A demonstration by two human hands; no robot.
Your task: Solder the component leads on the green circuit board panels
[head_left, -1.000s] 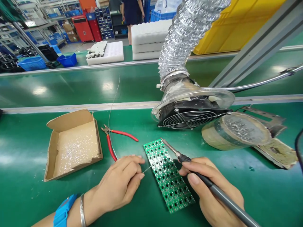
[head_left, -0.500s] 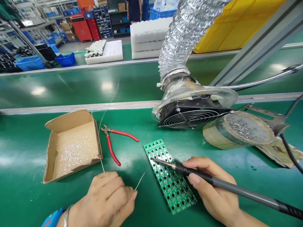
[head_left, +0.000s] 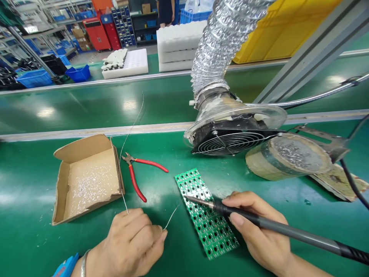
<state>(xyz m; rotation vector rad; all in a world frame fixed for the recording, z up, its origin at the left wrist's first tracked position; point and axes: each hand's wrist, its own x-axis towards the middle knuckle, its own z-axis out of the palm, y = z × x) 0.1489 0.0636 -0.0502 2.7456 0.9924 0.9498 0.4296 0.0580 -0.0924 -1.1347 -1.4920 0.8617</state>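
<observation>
My left hand (head_left: 137,242) is closed around a thin solder wire (head_left: 172,216). One end of the wire sticks out toward the circuit board, and the rest trails up past the cardboard box. In my right hand (head_left: 259,231) is a soldering iron (head_left: 268,224), held like a pen. Its tip lies over the left edge of the green circuit board (head_left: 215,231), which has rows of dark round holes. I cannot tell whether the tip touches the board. The wire's free end is just left of the board, apart from the iron's tip.
Red-handled cutters (head_left: 135,181) lie open beside a cardboard box (head_left: 62,192) holding small bright bits. A fume extractor fan (head_left: 230,142) hangs behind the board. At right stands a round tub (head_left: 259,165) with metal bits. White foam blocks (head_left: 181,46) and a person (head_left: 165,13) are farther back.
The iron's tip has shifted slightly down along the board's left edge. My left hand and the wire have barely moved. The whole view has shifted a little.
</observation>
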